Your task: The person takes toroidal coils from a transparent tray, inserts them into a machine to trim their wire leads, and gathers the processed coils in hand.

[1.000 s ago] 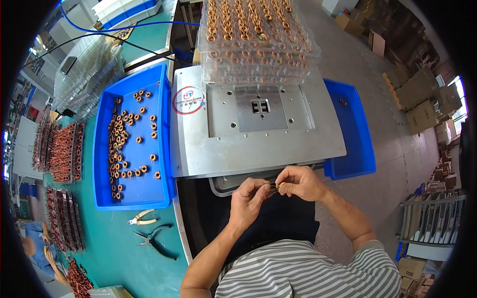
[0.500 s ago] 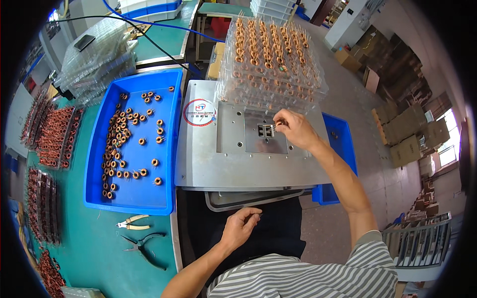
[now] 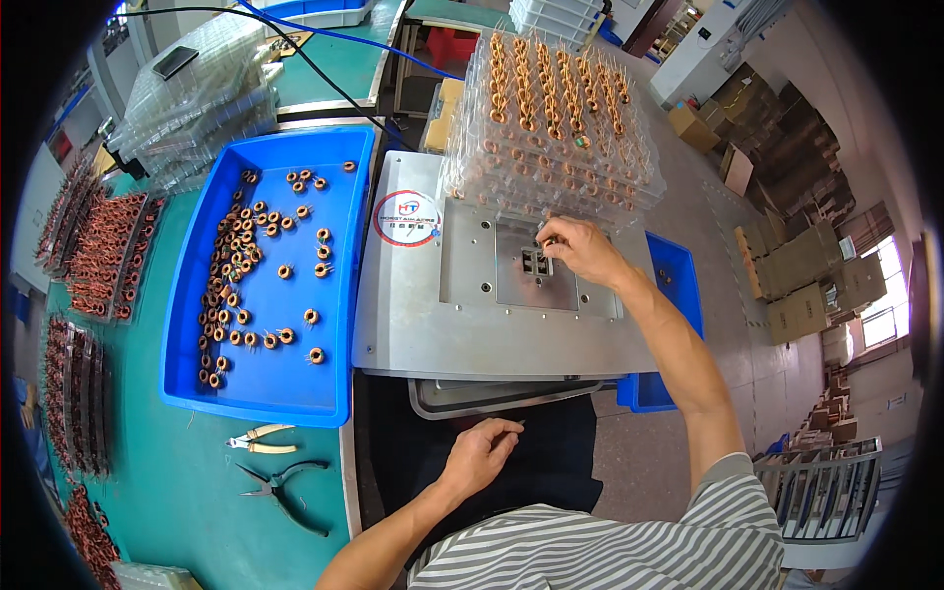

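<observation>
A green workbench [image 3: 187, 492] carries a grey metal fixture plate [image 3: 423, 315]. The right hand [image 3: 580, 251] pinches at its centre socket [image 3: 536, 263]; the left hand [image 3: 482, 454], below, pinches a thin wire.

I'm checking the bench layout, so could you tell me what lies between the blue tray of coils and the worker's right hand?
In the head view, the metal fixture plate with its round sticker lies between the blue tray and the right hand.
</observation>
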### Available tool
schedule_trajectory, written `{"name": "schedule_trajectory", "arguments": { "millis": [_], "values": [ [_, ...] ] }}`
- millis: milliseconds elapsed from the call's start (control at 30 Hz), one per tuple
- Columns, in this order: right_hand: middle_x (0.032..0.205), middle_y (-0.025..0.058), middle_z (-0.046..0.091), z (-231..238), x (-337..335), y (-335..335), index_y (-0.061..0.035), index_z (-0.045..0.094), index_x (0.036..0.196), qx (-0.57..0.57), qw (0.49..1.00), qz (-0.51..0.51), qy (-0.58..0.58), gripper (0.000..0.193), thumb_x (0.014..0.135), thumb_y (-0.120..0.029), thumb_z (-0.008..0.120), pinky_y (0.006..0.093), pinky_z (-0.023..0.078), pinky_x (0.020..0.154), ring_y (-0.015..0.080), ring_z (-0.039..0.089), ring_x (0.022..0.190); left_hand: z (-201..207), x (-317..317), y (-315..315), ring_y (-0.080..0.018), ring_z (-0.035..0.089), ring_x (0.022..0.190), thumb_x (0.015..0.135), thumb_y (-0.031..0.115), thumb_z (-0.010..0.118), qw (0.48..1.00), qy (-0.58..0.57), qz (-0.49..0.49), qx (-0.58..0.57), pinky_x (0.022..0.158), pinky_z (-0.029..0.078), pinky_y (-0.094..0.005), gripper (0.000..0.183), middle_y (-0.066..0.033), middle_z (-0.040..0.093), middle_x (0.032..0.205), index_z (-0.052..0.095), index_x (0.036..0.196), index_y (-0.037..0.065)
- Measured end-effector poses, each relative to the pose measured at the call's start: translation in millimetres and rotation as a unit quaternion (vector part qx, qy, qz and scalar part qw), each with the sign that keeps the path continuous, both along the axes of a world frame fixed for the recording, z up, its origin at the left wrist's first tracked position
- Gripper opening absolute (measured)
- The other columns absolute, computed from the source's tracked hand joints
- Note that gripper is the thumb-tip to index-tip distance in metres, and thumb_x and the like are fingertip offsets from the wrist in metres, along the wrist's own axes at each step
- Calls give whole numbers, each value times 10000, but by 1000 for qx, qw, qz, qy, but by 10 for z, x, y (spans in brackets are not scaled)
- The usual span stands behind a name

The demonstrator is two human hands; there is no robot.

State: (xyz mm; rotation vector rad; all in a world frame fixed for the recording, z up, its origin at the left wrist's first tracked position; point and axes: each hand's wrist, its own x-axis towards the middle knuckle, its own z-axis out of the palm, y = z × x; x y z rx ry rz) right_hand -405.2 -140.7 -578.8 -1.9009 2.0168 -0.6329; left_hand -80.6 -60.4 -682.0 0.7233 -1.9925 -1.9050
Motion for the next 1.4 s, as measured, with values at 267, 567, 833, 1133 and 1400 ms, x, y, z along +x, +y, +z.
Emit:
{"name": "schedule_trajectory", "arguments": {
  "millis": [267, 567, 833, 1133, 1400],
  "values": [
    [893, 62, 660, -125, -95, 57, -16, 646, 991, 20, 989, -74, -125, 154, 840, -46, 639, 295, 498, 739, 129, 634, 810, -28, -14, 9, -291, 650, 815, 890, 133, 612, 1000, 5, -7, -18, 725, 515, -345, 199, -143, 670, 977, 665, 1053, 33],
    [935, 102, 642, -255, -16, 43, -3, 627, 989, -8, 998, -24, -50, 146, 848, -39, 629, 333, 496, 762, 224, 640, 861, -90, -68, 58, -208, 665, 818, 914, 112, 595, 999, -27, -35, -17, 735, 519, -302, 198, -122, 674, 990, 667, 1081, 37],
    [896, 117, 600, -485, 27, 24, -27, 599, 929, -81, 996, 19, 39, 126, 822, -51, 660, 397, 480, 785, 308, 593, 893, 696, -238, -130, -292, 617, 748, 843, 20, 636, 989, 98, -10, -111, 656, 500, -340, 182, -126, 618, 864, 648, 1024, 36],
    [885, 109, 597, -549, 93, -6, -28, 601, 899, -147, 988, -1, 51, 142, 779, -23, 678, 392, 485, 782, 304, 589, 876, 928, -1219, -1423, -211, 616, 684, 856, -7, 605, 939, 155, 173, -255, 637, 488, -294, 124, -139, 645, 843, 649, 970, 9],
    [829, 118, 569, -554, 45, -1, -37, 590, 830, -174, 984, 10, 26, 136, 737, -8, 685, 415, 477, 751, 326, 574, 844, 488, -1759, -1862, -317, 633, 723, 840, 30, 627, 906, 150, 167, -358, 652, 501, -352, 119, -161, 644, 873, 660, 954, 22]
  ]
}}
